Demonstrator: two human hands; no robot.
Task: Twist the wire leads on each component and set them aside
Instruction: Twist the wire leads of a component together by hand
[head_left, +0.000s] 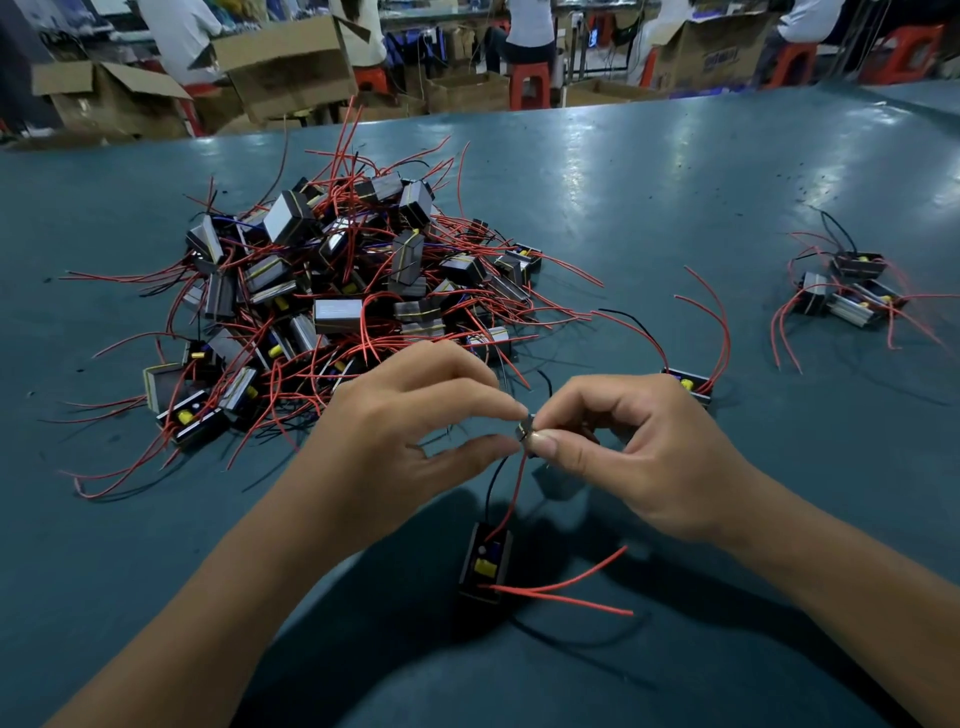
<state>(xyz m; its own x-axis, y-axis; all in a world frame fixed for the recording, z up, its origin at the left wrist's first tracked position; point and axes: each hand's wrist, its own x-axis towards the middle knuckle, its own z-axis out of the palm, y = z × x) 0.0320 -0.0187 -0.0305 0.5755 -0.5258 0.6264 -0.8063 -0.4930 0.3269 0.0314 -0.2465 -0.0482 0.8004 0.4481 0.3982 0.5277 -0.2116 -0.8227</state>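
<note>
Teal worktop (649, 171), glossy, fills most of the frame. Cardboard boxes (291, 67) stand beyond its far edge at upper left; contents not discernible. Left hand (415, 415) and right hand (634, 447) meet at centre, each pinching between thumb and forefinger the tips of the black and red wire leads (511, 478). These leads run down to the component (485, 564), a small black module with a yellow part, lying on the worktop at lower centre between the forearms; two more red leads (566, 590) splay to its right. Large pile of components (332, 291) at centre left. One lone component (688, 383) just right of the hands. Small set-aside group (847, 291) near the right edge, well apart.
</note>
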